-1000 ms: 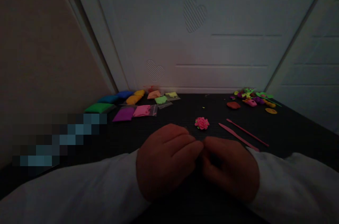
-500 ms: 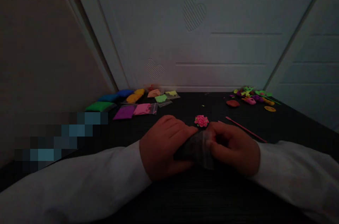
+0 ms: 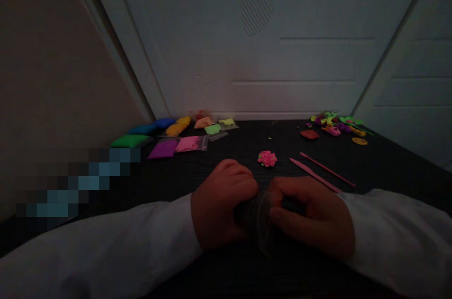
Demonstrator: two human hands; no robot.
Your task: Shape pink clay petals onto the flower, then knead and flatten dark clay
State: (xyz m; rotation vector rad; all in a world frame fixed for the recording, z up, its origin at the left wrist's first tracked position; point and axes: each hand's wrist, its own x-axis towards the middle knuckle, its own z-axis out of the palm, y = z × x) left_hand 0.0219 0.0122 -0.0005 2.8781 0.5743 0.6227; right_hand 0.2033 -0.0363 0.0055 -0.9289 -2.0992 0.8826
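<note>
The light is dim. My left hand [image 3: 222, 205] and my right hand [image 3: 312, 216] meet low over the dark table [image 3: 388, 167], both in white sleeves. Their fingers are curled round a small clear plastic bag of dark clay [image 3: 256, 216] held between them. A pink clay flower [image 3: 267, 158] lies on the table just beyond my hands. Two thin pink modelling tools [image 3: 318, 173] lie to the right of the flower, near my right hand.
Several coloured clay packets [image 3: 173, 136] lie at the back left, green, blue, orange, purple and pink among them. Small finished clay figures [image 3: 334, 127] cluster at the back right. White panelled doors with heart cutouts [image 3: 256, 7] rise behind the table.
My hands rose and pulled the bag of dark clay into view, then sank back toward me, still gripping it. The second pink tool shows again beside my right hand.
</note>
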